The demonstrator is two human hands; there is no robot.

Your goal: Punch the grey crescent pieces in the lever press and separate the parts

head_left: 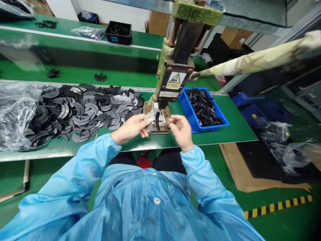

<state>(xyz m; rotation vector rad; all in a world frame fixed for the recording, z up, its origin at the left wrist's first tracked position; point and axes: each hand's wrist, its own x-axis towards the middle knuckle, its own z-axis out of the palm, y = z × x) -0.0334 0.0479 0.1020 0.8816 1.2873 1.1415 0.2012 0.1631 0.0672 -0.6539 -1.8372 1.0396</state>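
Note:
My left hand [134, 128] pinches a grey crescent-shaped plastic piece [149, 117] at the base of a green hand press [163, 63]. A dark curved part [157, 121] stands upright in the fixture beside that piece, under the press ram. Just right of the fixture is my right hand [181, 131], its fingers curled together. Whatever lies between those fingertips is too small to make out. Left of the press spreads a big heap of black and grey crescent-shaped pieces [100, 108].
A blue bin [212, 127] of black parts stands right of the press. The press's wrapped lever [245, 63] reaches out to the upper right. A clear plastic bag [15, 117] lies at the left. On the back shelf sits a black bin [118, 32].

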